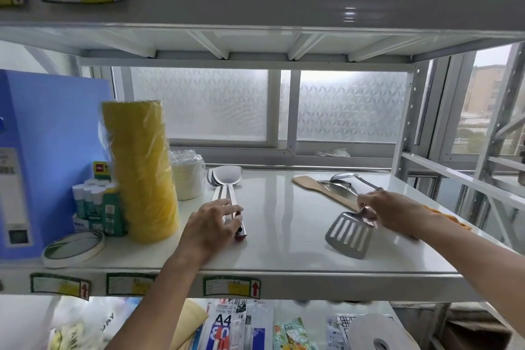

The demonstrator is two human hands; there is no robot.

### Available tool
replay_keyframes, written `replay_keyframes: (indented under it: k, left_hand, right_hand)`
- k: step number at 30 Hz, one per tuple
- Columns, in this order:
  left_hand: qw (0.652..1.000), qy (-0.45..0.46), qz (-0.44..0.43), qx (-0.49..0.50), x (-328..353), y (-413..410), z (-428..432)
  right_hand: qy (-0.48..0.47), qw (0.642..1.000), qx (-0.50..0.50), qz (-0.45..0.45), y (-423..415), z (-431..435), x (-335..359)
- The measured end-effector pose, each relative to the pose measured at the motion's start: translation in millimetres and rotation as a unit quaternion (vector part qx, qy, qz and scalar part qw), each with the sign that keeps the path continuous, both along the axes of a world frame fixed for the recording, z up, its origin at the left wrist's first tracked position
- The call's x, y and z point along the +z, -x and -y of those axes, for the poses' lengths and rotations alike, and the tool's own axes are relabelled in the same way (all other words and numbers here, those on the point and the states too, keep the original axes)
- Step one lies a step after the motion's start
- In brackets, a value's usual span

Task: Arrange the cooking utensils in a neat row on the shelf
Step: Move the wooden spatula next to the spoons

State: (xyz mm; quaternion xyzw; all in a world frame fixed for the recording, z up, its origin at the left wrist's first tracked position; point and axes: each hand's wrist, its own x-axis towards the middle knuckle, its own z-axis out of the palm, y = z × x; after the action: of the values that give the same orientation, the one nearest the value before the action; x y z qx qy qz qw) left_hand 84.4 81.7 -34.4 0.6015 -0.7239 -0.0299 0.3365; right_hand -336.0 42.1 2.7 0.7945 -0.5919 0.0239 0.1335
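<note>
Two hands are over the white metal shelf (pixel 284 253). Left of centre in the frame, the left hand (pixel 211 224) lays near-straight fingers across the handles of the bundled shiny steel turners (pixel 227 179). Right of centre, the right hand (pixel 392 212) has its fingers curled round the slotted steel spatula (pixel 350 231), blade toward the front edge. A flat wooden spatula (pixel 309 183) lies just behind.

We see a white shelf (pixel 284 250). On its left stand a blue box (pixel 51 150), glue sticks (pixel 96 207) and stacked yellow rolls (pixel 142 170), with a tape ring (pixel 74 247) near the front edge. Behind the rolls sit white bowls (pixel 189 179). Steel spatulas (pixel 225 179) lie mid-shelf. Far right lie a wooden spatula (pixel 309 183) and spoons (pixel 341 179); nearer, a slotted turner (pixel 350 234).
</note>
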Motion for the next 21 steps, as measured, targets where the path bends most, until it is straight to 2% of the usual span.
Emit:
replay_keyframes:
  k: [5,11,16,21]
  left_hand:
    - [1.000,0.001,-0.009,-0.003,1.4,0.2,-0.9]
    - [1.000,-0.005,-0.020,-0.010,1.3,-0.7,-1.5]
    - [1.000,-0.005,-0.024,-0.012,1.6,-1.5,-2.1]
    - [0.999,0.002,-0.038,-0.017,1.1,-1.4,-0.1]
  right_hand:
    - [-0.016,0.989,-0.085,0.118,9.3,3.3,8.4]
    - [-0.037,0.978,-0.114,0.173,-12.7,15.1,13.7]
    - [-0.008,0.990,-0.142,0.022,-44.9,14.6,15.2]
    - [-0.030,0.987,-0.155,-0.012,-66.7,14.8,22.9]
